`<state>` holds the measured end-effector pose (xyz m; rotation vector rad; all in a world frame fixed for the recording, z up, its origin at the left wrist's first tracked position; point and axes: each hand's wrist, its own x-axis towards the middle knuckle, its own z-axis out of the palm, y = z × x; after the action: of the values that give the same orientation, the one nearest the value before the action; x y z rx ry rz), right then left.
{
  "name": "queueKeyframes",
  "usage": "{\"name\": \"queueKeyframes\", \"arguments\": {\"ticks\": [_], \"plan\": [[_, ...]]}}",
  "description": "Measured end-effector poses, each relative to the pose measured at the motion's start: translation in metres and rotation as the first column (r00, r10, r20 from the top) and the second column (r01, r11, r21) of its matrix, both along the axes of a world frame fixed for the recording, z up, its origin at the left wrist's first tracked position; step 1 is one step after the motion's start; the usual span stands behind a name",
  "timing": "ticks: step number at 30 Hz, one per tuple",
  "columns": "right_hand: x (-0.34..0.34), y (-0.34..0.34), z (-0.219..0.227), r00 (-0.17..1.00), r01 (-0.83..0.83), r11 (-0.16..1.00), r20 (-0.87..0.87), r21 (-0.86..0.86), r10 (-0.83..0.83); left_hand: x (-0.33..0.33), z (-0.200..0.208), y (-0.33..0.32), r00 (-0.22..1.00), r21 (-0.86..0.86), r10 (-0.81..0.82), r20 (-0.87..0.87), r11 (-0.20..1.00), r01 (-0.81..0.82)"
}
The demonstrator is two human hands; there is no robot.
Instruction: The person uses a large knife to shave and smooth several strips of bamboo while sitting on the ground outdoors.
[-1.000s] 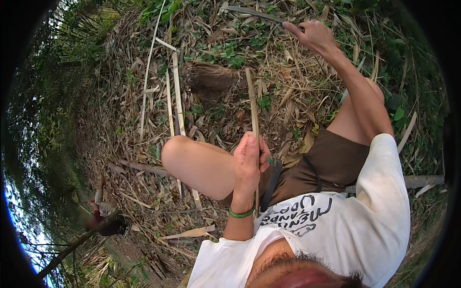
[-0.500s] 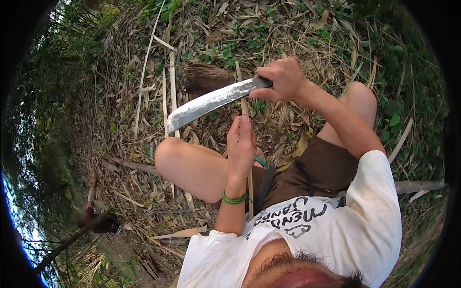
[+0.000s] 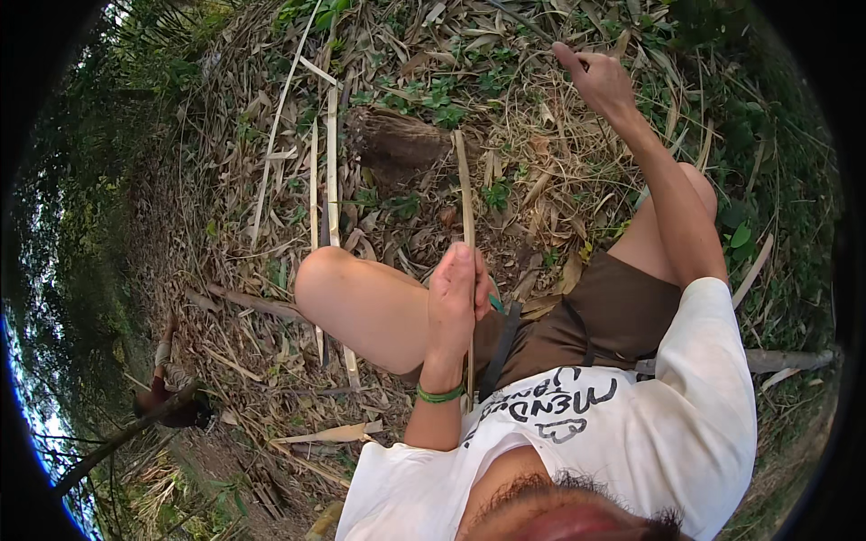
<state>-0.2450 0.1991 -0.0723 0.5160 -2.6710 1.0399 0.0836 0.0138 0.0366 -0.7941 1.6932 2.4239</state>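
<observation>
My left hand (image 3: 458,293) is closed around a long split strip of bamboo (image 3: 466,189). The strip runs from beside my lap out past my thumb, and its far end is at the right end of a short, weathered log (image 3: 397,149). Up and to the right, my right hand (image 3: 603,83) grips a machete (image 3: 521,20). Its blade shows as a thin dark line, nearly edge-on, and its tip is cut off by the top of the view. The machete is apart from the strip.
Several pale bamboo strips (image 3: 332,171) lie left of the log, some passing under my bent left knee (image 3: 329,279). Dry leaves and green weeds cover the ground. A pole (image 3: 785,361) lies behind my right side. Another person (image 3: 176,388) is at the far left, partly behind a branch.
My right hand has lifted the machete from across the strip up and away to the far right. My left hand still grips the strip, slightly lower in view.
</observation>
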Motion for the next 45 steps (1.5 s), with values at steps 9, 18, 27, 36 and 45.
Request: {"name": "queueKeyframes", "arguments": {"ticks": [9,18,27,36,45], "plan": [[0.118,-0.057,0.04,0.85,-0.495,0.853,-0.108,0.166,0.515,-0.041,-0.025,-0.005,0.991,-0.202,0.124,0.045,0.973,-0.112],[0.086,-0.042,0.03,0.856,-0.363,0.893,-0.282,0.267,0.432,-0.037,-0.021,0.004,0.997,-0.271,0.063,0.034,0.961,-0.052],[0.069,-0.045,0.012,0.83,-0.416,0.871,-0.281,0.262,0.481,-0.034,-0.025,-0.001,0.997,-0.185,0.045,0.056,0.982,-0.034],[0.015,0.002,0.013,0.998,-0.056,0.998,-0.001,0.014,0.056,0.015,0.001,-0.001,0.997,-0.03,0.07,0.024,0.997,-0.07],[0.107,-0.057,0.042,0.852,-0.483,0.864,-0.149,0.14,0.501,-0.021,-0.025,0.0,0.997,-0.211,0.056,0.052,0.976,-0.044]]}}
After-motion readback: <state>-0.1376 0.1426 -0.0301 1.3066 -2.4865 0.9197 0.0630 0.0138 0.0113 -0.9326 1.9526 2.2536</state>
